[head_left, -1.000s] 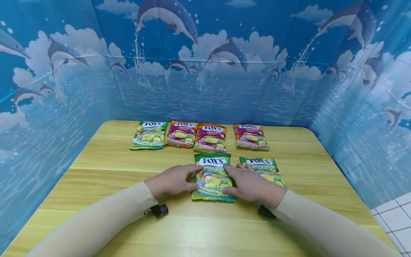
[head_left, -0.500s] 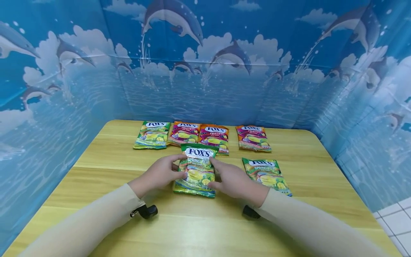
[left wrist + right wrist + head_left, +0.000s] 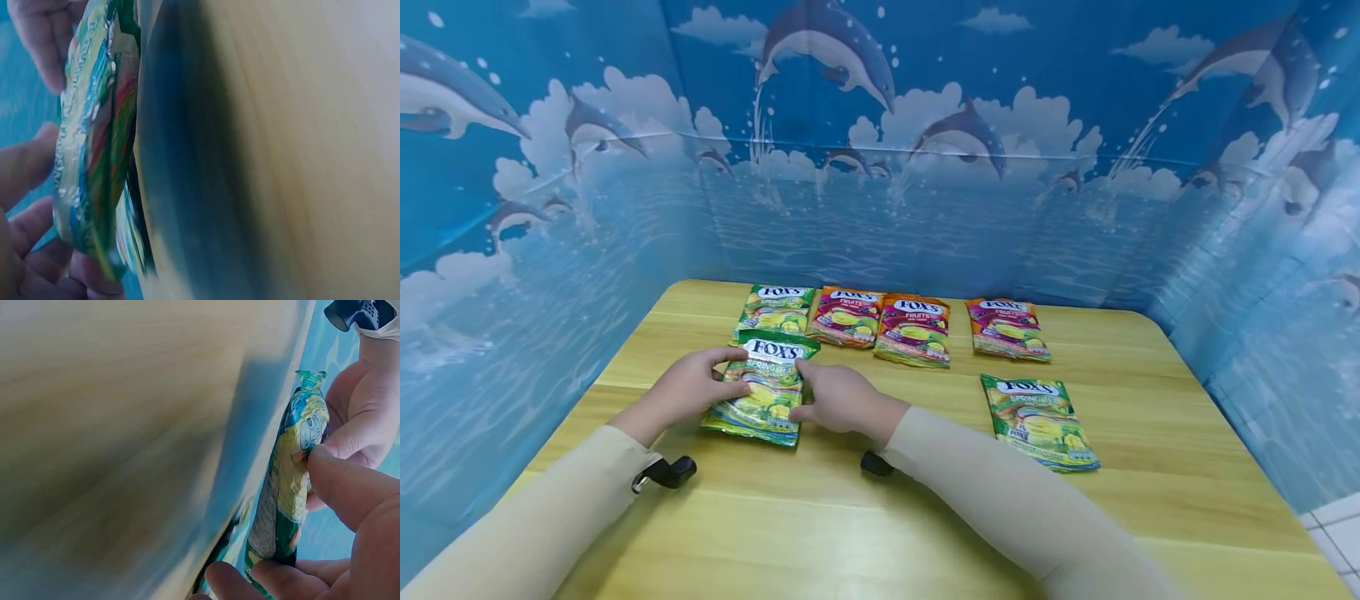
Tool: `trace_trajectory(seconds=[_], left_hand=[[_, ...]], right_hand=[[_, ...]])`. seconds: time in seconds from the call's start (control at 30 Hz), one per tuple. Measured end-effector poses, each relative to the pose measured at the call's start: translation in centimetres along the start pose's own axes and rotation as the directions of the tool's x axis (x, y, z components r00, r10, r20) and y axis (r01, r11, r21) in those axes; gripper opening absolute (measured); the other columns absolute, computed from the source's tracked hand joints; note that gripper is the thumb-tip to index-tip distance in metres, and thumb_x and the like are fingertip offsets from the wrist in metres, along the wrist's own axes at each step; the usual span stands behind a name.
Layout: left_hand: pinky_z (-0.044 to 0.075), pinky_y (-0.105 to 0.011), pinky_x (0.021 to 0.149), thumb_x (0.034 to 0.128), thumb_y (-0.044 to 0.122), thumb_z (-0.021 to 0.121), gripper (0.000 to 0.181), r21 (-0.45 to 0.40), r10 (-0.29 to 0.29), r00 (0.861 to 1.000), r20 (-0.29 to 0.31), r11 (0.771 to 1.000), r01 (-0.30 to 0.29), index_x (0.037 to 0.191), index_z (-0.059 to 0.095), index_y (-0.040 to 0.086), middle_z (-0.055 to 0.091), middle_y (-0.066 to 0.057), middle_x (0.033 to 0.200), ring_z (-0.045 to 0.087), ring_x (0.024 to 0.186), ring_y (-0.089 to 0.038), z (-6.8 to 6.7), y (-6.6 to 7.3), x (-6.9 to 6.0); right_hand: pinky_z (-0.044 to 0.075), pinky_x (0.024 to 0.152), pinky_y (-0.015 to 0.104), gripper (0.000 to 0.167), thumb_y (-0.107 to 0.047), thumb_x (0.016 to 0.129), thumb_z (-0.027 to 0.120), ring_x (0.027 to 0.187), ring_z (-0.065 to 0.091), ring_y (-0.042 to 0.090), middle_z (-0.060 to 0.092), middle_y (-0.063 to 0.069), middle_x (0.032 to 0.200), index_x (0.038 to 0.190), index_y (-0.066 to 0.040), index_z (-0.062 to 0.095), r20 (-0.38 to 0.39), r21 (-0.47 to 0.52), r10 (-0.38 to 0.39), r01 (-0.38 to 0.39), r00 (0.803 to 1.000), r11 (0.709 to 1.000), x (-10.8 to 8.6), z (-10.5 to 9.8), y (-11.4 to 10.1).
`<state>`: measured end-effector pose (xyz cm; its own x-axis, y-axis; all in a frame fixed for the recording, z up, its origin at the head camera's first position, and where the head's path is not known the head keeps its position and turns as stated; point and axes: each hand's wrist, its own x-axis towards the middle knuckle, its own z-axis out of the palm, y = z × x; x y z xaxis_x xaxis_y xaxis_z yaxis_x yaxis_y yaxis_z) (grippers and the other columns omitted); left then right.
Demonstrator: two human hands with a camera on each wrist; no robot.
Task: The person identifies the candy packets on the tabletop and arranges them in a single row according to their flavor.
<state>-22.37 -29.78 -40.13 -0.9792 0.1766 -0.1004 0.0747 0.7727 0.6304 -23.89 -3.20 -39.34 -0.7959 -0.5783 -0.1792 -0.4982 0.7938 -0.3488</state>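
Observation:
Both hands hold one green Fox's Spring Tea candy bag (image 3: 762, 392) by its sides, over the left part of the table. The left hand (image 3: 688, 385) pinches its left edge, thumb in front and fingers partly hidden behind. On the opposite edge, the right hand (image 3: 842, 400) grips with thumb and fingertips. The wrist views show the puffy bag (image 3: 290, 481) edge-on, close to the tabletop; whether its lower edge touches cannot be told. Just behind it lies another green candy bag (image 3: 778, 308), its lower part covered by the held one.
Two orange Fox's Fruits candy bags, a left one (image 3: 847, 317) and a middle one (image 3: 913, 332), lie at the back. A further Fruits bag (image 3: 1007, 329) lies right of them. Nearer is a tilted green candy bag (image 3: 1039, 423). A dolphin-print curtain (image 3: 880, 217) borders the wooden table (image 3: 820, 533).
Both hands have carried the green candy bag leftward, from beside the right-hand green bag to in front of the back-left one. The other bags keep their places; the head view has shifted slightly.

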Motion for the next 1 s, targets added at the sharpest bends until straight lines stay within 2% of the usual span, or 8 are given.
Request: trace_trajectory(seconds=[0.1, 0.33, 0.47, 0.63, 0.8, 0.9, 1.0], left_hand=[[0.056, -0.042, 0.085, 0.0931, 0.054, 0.077, 0.076, 0.026, -0.017, 1.000, 0.003, 1.000, 0.017, 0.156, 0.052, 0.017, 0.051, -0.020, 0.158, 0.066, 0.120, -0.035, -1.1, -2.0, -0.5], [0.053, -0.058, 0.098, 0.0913, 0.057, 0.078, 0.084, 0.072, -0.028, 0.999, 0.020, 0.997, 0.027, 0.157, 0.050, 0.013, 0.045, -0.026, 0.161, 0.061, 0.128, -0.047, -2.5, -5.8, -1.6], [0.050, -0.064, 0.102, 0.0939, 0.055, 0.075, 0.084, 0.085, -0.033, 0.999, 0.022, 0.996, 0.031, 0.158, 0.048, 0.010, 0.044, -0.029, 0.161, 0.055, 0.134, -0.054, -3.5, -7.3, -2.3], [0.051, -0.064, 0.101, 0.0973, 0.055, 0.071, 0.083, 0.098, -0.055, 0.997, 0.054, 0.994, 0.049, 0.161, 0.043, 0.009, 0.043, -0.031, 0.160, 0.053, 0.134, -0.055, -4.9, -8.3, -2.4], [0.042, -0.072, 0.108, 0.0997, 0.050, 0.070, 0.081, 0.093, -0.065, 0.995, 0.079, 0.994, 0.057, 0.161, 0.041, 0.006, 0.042, -0.030, 0.161, 0.042, 0.142, -0.059, -6.0, -9.0, -2.4], [0.034, -0.077, 0.111, 0.1002, 0.047, 0.070, 0.081, 0.079, -0.086, 0.992, 0.093, 0.994, 0.079, 0.161, 0.039, 0.004, 0.037, -0.032, 0.163, 0.031, 0.146, -0.063, -6.6, -9.3, -2.7], [0.031, -0.080, 0.111, 0.1003, 0.047, 0.070, 0.080, 0.091, -0.108, 0.989, 0.098, 0.991, 0.099, 0.161, 0.039, 0.005, 0.032, -0.036, 0.164, 0.027, 0.146, -0.066, -7.2, -9.6, -2.8]], right_hand=[[0.045, 0.120, 0.036, 0.091, -0.056, 0.098, 0.069, 0.146, 0.053, 0.020, 0.051, 0.003, 0.162, 0.168, -0.017, 0.028, 0.027, -0.035, -0.012, 0.013, 1.000, 0.999, 2.0, 0.8, -1.6], [0.044, 0.120, 0.033, 0.085, -0.061, 0.100, 0.063, 0.146, 0.052, 0.016, 0.052, -0.003, 0.162, 0.168, -0.023, 0.030, 0.073, -0.113, -0.023, 0.031, 0.997, 0.993, 5.8, 2.5, -4.4], [0.040, 0.123, 0.042, 0.083, -0.064, 0.100, 0.060, 0.147, 0.051, 0.016, 0.051, -0.006, 0.162, 0.168, -0.029, 0.028, 0.083, -0.126, -0.020, 0.030, 0.996, 0.992, 7.3, 3.0, -5.7], [0.023, 0.131, 0.054, 0.081, -0.066, 0.100, 0.057, 0.155, 0.041, 0.025, 0.047, -0.011, 0.164, 0.168, -0.036, 0.026, 0.081, -0.110, 0.010, -0.001, 0.997, 0.994, 8.3, 3.3, -7.2], [0.018, 0.133, 0.055, 0.079, -0.071, 0.101, 0.051, 0.162, 0.026, 0.033, 0.034, -0.008, 0.172, 0.168, -0.043, 0.020, 0.103, -0.128, 0.046, -0.033, 0.994, 0.991, 9.2, 3.4, -8.3], [0.014, 0.133, 0.055, 0.079, -0.075, 0.100, 0.047, 0.164, 0.016, 0.034, 0.021, -0.008, 0.177, 0.166, -0.050, 0.013, 0.134, -0.132, 0.071, -0.054, 0.988, 0.990, 9.7, 3.5, -8.9], [0.010, 0.134, 0.054, 0.078, -0.077, 0.099, 0.044, 0.165, 0.010, 0.033, 0.014, -0.008, 0.178, 0.165, -0.054, 0.008, 0.153, -0.133, 0.100, -0.079, 0.983, 0.988, 10.1, 3.5, -9.6]])
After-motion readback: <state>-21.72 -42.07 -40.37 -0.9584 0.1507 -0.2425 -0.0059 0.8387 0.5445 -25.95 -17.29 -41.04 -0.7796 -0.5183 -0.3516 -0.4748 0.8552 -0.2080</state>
